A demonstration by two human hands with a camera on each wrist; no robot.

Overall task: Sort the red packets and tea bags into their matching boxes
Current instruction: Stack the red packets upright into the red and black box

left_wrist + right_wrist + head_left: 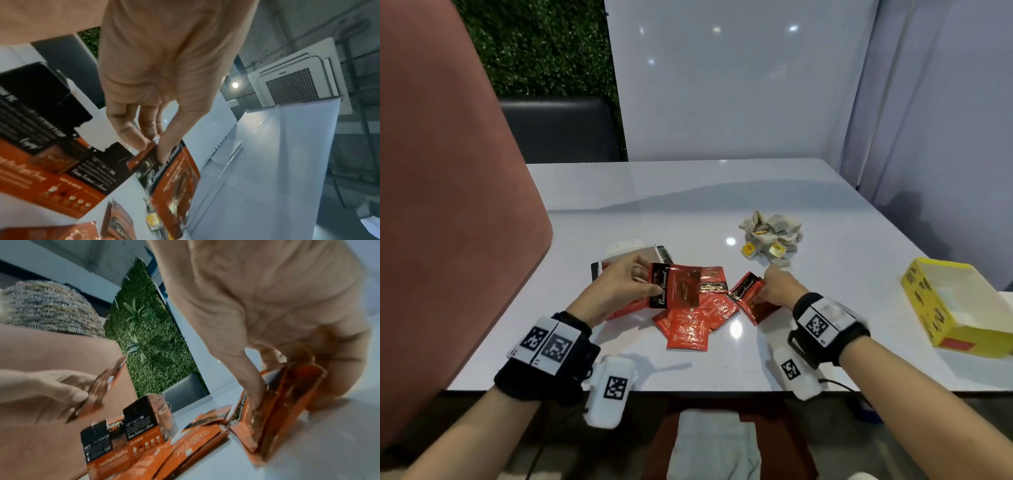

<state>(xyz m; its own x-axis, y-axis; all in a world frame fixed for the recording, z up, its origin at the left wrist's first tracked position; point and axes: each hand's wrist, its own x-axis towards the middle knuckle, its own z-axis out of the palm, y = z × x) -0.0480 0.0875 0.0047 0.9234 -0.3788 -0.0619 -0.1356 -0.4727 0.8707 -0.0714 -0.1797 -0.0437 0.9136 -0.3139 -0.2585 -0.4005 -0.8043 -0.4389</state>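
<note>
Between your two hands lies a spread of red packets (pixel 690 325). Your left hand (pixel 621 286) pinches one raised packet (pixel 675 287) by its edge. Your right hand (pixel 779 289) grips several more packets (pixel 748 296) against the table (pixel 722 192).

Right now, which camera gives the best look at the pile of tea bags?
The head view: the pile of tea bags sits whole and unobstructed on the white table, beyond the red packets. The left wrist view catches only a yellow tag or two past the held packet. The right wrist view shows none.
</note>
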